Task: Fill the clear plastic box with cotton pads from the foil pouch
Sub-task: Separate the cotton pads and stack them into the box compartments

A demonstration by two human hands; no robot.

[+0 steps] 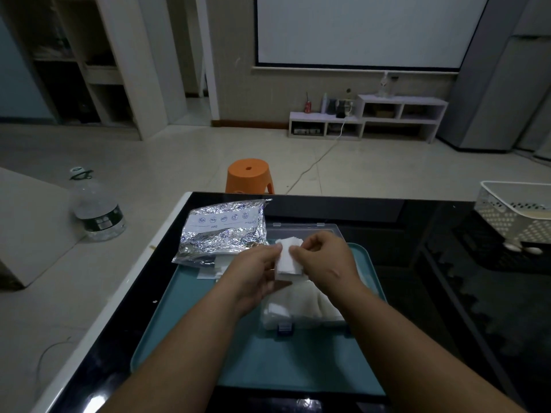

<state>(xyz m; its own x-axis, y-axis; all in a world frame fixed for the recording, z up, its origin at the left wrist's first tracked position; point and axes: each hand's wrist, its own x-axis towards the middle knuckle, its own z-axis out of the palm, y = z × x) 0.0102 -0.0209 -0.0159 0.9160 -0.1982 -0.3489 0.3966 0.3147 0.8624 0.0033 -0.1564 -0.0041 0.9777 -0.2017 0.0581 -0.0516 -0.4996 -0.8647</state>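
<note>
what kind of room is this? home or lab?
Most likely a home living room: a projector screen on the far wall above a low white media shelf, tiled floor with an orange plastic stool, and a large water bottle.

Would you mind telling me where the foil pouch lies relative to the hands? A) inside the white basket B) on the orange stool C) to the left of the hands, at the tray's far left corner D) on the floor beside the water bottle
C: the foil pouch lies left of both hands, over the far left corner of the tray, while the left hand and right hand hold cotton pads.
</note>
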